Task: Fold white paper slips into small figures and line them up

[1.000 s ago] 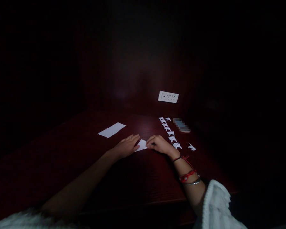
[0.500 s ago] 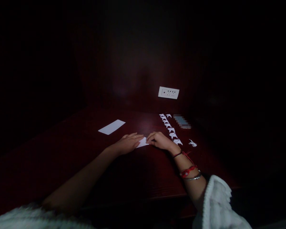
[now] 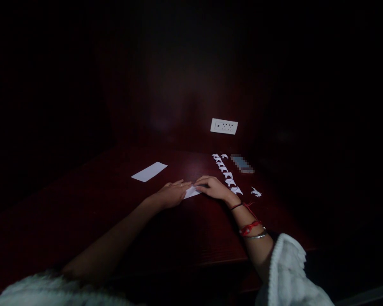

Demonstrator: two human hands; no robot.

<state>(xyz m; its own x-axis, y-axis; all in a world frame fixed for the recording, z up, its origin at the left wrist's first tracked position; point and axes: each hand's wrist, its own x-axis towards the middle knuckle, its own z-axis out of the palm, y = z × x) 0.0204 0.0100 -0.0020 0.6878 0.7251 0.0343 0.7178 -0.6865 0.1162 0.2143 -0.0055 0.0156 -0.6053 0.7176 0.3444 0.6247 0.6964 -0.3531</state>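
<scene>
A small piece of white paper [image 3: 192,193] lies on the dark red table between my hands, partly covered by them. My left hand [image 3: 170,194] rests on its left side with fingers stretched out flat; a ring shows on one finger. From the right, my right hand [image 3: 213,188] has its thumb and bent fingers closed on the paper's upper right part. Just right of that hand runs a line of several small folded white paper pieces [image 3: 228,174].
A larger white paper sheet [image 3: 149,172] lies flat at left. On the right are a blurred-out flat object [image 3: 241,164] and a crumpled white scrap [image 3: 255,192]. A white socket panel [image 3: 224,126] is on the back wall. Surroundings are very dark.
My right fingers have reached a little farther left along the paper's upper edge, close to my left fingertips. The left hand stays flat on it. The view has shifted slightly.
</scene>
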